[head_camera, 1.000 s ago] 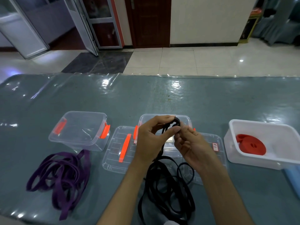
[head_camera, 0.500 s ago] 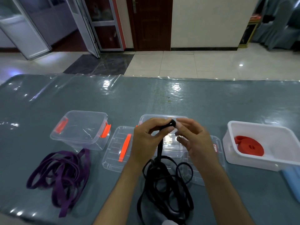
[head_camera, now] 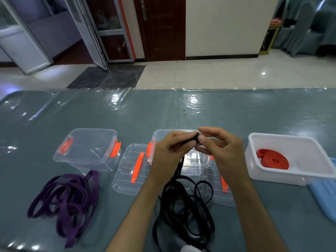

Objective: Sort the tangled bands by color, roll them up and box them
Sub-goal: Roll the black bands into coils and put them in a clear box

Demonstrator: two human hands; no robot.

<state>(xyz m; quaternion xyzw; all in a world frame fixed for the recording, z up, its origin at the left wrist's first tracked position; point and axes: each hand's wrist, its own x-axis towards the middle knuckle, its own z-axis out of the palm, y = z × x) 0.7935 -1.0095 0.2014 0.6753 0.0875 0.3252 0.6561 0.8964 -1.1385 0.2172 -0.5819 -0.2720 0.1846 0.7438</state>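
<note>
A long black band [head_camera: 183,206] lies in loose loops on the table in front of me. Its upper end rises to my hands, wound into a tiny roll. My left hand [head_camera: 170,153] pinches that roll from the left, and my right hand [head_camera: 221,151] pinches it from the right with thumb and forefinger, both above a clear open box [head_camera: 198,165]. A tangled purple band [head_camera: 67,200] lies at the near left. A rolled red band [head_camera: 272,160] sits inside a white box [head_camera: 298,176] on the right.
Another clear box [head_camera: 89,151] with orange latches stands at the left. Two clear lids [head_camera: 131,171] with orange handles lie flat beside the middle box. A blue item [head_camera: 325,195] lies at the right edge. The far half of the grey table [head_camera: 163,111] holds nothing.
Both hands have lifted slightly and closed together on the band's end; the open loop seen earlier is now wound down to a tiny roll between the fingertips.
</note>
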